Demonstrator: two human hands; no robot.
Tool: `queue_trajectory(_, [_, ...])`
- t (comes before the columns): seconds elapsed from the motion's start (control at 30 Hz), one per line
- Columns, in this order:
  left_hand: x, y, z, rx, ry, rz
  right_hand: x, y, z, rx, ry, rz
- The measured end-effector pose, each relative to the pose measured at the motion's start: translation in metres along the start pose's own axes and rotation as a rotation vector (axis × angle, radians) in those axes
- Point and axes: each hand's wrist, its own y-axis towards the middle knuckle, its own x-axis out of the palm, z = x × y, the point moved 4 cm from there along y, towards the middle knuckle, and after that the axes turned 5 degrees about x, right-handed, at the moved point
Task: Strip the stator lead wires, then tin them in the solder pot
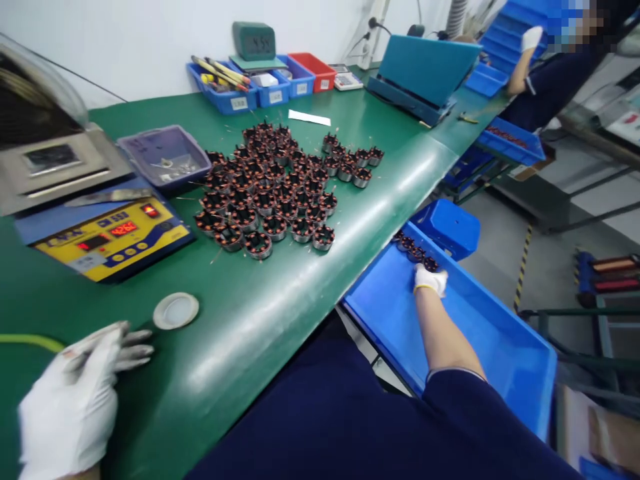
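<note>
My left hand (75, 393), in a white glove with soiled fingertips, is over the green bench at the lower left. Its fingers are loosely bent and apart, with nothing visible in them. Close to those fingertips lies a small round white dish (176, 311). My right hand (431, 280), also gloved, reaches down into a large blue tray (480, 333). It is closed at the near end of a row of copper-wound motor stators (415, 252); its fingertips are hidden, but it seems to grip the end stator. Many more stators (275, 190) stand grouped on the bench.
A yellow-and-blue soldering station (115, 230) and a purple-grey tray (167, 157) stand left. Small bins (230, 97), a clock (254, 41) and a teal case (425, 70) line the back. A blue stool (447, 227) is beyond the tray. Another person (555, 87) works at far right.
</note>
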Motion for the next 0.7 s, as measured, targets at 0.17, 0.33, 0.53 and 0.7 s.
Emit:
queue_trajectory(0.17, [0.000,-0.004,0.012,-0.076,-0.100,0.067,-0.018,-0.065,-0.032,-0.239,0.092,0.097])
queue_trajectory(0.33, [-0.003,-0.005,0.007,-0.050,-0.205,0.060,-0.030,-0.193,-0.123,-1.538,0.009,-0.176])
queue_trajectory(0.53, [-0.007,-0.013,0.004,-0.031,-0.280,0.043,-0.031,-0.243,-0.160,-1.764,-0.186,-0.127])
queue_trajectory(0.7, [-0.008,-0.025,0.010,0.056,-0.357,0.118,-0.036,-0.241,-0.139,-1.733,-0.066,-0.088])
